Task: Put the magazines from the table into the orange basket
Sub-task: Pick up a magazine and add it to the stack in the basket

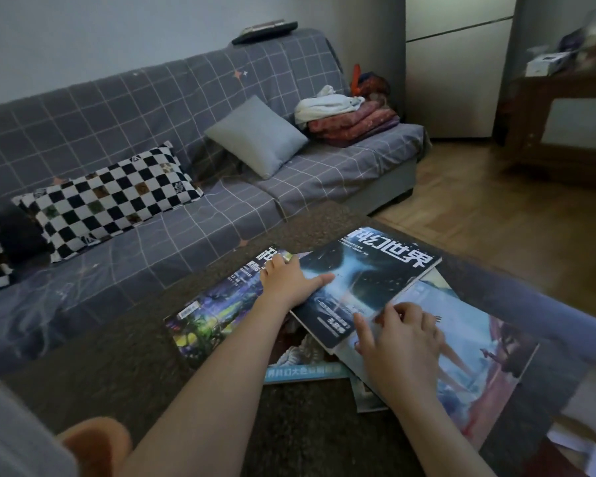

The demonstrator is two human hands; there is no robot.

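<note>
On the dark speckled table point(117, 366), several magazines lie in a loose, overlapping pile. Uppermost is a dark blue magazine point(369, 287) with large white characters along its far edge; its left edge is raised off the pile. The left hand point(288, 282) grips that left edge: the thumb lies on the cover and the fingers curl under the edge. Beneath this hand lies a green-and-purple magazine point(203, 318), flat on the table at the left of the pile. The right hand point(401, 342) rests on a pale blue magazine point(461, 342) at the right of the pile, with the index finger extended to the near corner of the dark blue magazine and the other fingers loosely bent; it holds nothing. A teal-edged magazine point(303, 371) shows between the two forearms, under the others. Behind the table stands a sofa point(152, 108) with a grey checked cover, carrying a black-and-white chequered cushion point(111, 201), a grey cushion point(255, 136) and folded cloth point(348, 117). At the lower left edge, an orange rounded object point(93, 445) is partly in view; whether it is the basket cannot be told.
</note>
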